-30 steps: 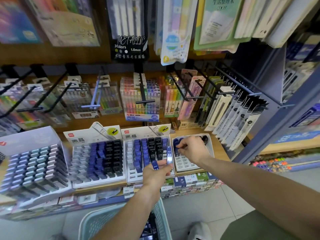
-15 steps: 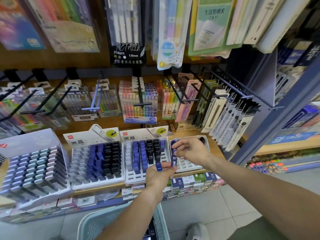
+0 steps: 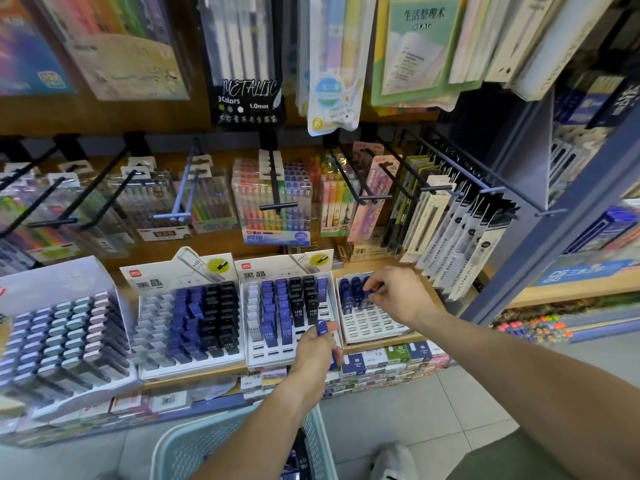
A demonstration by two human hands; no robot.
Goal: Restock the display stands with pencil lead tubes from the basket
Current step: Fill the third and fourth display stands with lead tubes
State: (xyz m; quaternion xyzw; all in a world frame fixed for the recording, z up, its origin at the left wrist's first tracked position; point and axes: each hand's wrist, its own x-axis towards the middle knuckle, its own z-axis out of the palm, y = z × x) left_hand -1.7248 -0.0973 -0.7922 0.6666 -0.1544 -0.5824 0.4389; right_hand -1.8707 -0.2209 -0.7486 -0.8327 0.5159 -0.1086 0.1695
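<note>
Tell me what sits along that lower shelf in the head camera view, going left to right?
Stand of pale grey-capped tubes → stand half filled with blue and black tubes → stand with blue and black tubes → left hand holding a blue tube → mostly empty white stand → right hand placing a tube.

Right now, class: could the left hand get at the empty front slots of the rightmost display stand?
Probably yes: the left hand holds blue tubes beside the rightmost display stand; its front slots lie bare, the right hand working further back.

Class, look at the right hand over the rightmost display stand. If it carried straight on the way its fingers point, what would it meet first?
Most likely the blue tubes standing in the back rows of the rightmost stand; the right hand already pinches one there. Depth is uncertain.
</note>
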